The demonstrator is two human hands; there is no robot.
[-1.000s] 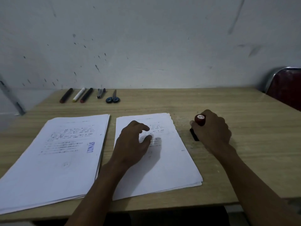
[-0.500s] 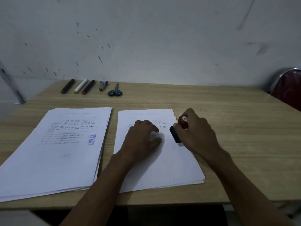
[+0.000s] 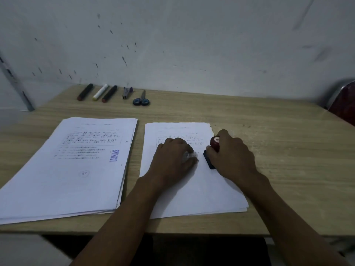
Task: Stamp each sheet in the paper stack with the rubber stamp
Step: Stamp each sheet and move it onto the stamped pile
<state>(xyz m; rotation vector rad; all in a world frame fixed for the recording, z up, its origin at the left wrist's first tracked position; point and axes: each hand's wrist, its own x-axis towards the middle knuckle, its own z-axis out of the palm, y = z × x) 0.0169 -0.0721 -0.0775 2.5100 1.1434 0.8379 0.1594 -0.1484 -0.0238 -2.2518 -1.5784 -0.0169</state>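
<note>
1. Since a second ago, the right hand (image 3: 233, 160) has carried the rubber stamp with a round dark-red knob and a black rectangular base (image 3: 211, 153) from the bare wood beside the papers onto the right-hand stack of white printed sheets (image 3: 201, 189); now its base sits on the top sheet near the right edge.
2. Right-hand fingers are curled round the stamp's handle, with the red knob showing above them and the black base showing at the hand's left.
3. The left hand (image 3: 172, 160) lies palm-down on the same top sheet, just left of the stamp, its fingers bent with the tips on the paper and grasping nothing.
4. To the left, slightly apart, lies a second stack of white printed sheets (image 3: 67, 179); its top page bears a blue "LUNAS" mark (image 3: 114, 155) near its right edge.
5. Both stacks rest on a light wood-grain table (image 3: 288, 169).
6. Along the far edge lie three markers (image 3: 97, 92), a smaller purple-tipped item (image 3: 126, 92) too blurred to name, and blue-handled scissors (image 3: 141, 99).
7. A dark-red chair with a metal frame (image 3: 343, 100) stands at the far right.
</note>
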